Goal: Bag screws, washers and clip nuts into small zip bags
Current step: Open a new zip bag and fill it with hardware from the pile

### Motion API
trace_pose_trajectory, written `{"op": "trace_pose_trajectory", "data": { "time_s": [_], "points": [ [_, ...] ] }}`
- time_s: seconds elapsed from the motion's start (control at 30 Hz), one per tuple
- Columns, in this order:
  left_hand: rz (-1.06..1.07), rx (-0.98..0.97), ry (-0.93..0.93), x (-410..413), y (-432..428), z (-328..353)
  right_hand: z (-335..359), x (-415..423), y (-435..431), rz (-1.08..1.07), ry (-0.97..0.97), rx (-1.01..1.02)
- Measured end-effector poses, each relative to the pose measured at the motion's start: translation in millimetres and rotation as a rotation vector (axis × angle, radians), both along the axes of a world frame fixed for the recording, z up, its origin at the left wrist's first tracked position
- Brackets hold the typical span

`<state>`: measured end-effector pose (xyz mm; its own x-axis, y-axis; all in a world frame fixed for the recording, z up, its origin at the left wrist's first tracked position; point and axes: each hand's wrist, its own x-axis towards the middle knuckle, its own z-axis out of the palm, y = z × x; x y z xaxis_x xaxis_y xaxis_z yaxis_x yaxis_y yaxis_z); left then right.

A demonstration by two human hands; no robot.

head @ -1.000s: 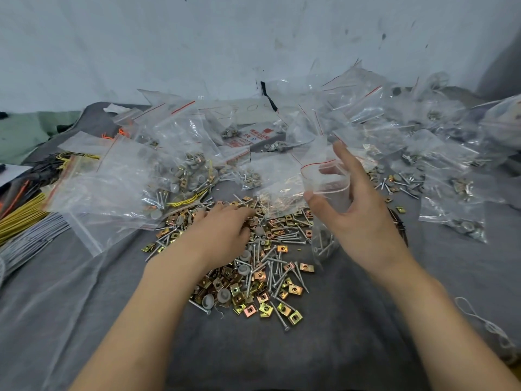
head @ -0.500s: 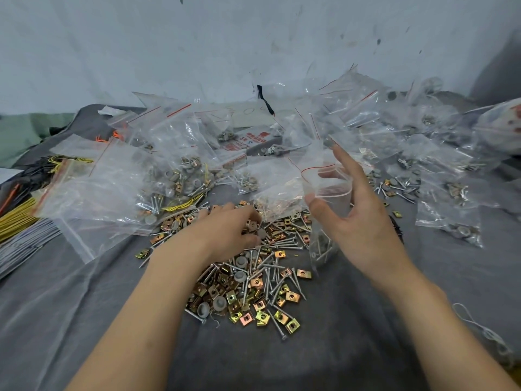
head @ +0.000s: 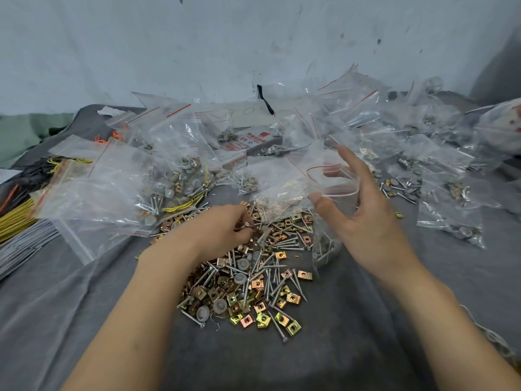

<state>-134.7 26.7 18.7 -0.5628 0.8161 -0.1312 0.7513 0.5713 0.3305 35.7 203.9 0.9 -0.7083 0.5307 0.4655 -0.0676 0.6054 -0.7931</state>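
Grey cloth [head: 366,348] under a stained white wall [head: 253,38]. Pile [head: 253,283] of screws, clip nuts and washers lies at centre, between the forearms. Left hand [head: 214,232] is at the pile's 11 o'clock, fingertips curled, pinching a small piece [head: 253,228] off it; too blurred to name. Right hand [head: 366,224] at the pile's 2 o'clock grasps a bag [head: 324,249] by its rim, thumb and fingers holding the mouth open. Screws sit in its bottom, just beside the pile. Filled bags [head: 451,230] at 3 o'clock, big bags [head: 112,193] at 10, wires [head: 14,218] at 9.
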Motion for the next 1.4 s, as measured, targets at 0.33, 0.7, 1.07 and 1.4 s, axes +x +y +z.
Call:
{"op": "trace_pose_trajectory", "data": {
  "time_s": [0.33,0.7,1.07,1.4],
  "points": [
    [0.057,0.293,-0.071,-7.4,-17.5,-5.0,1.7,3.1,0.2,-0.002,-0.012,-0.006],
    [0.086,0.467,-0.032,-4.5,-15.8,-3.0,3.0,3.2,-0.7,0.007,-0.006,-0.001],
    [0.082,0.452,-0.039,-2.2,-10.3,-7.2,1.6,3.4,1.6,0.012,0.011,-0.023],
    [0.047,0.427,0.021,1.6,-5.4,-11.6,0.2,3.6,3.9,-0.007,0.03,-0.009]
  ]
}}
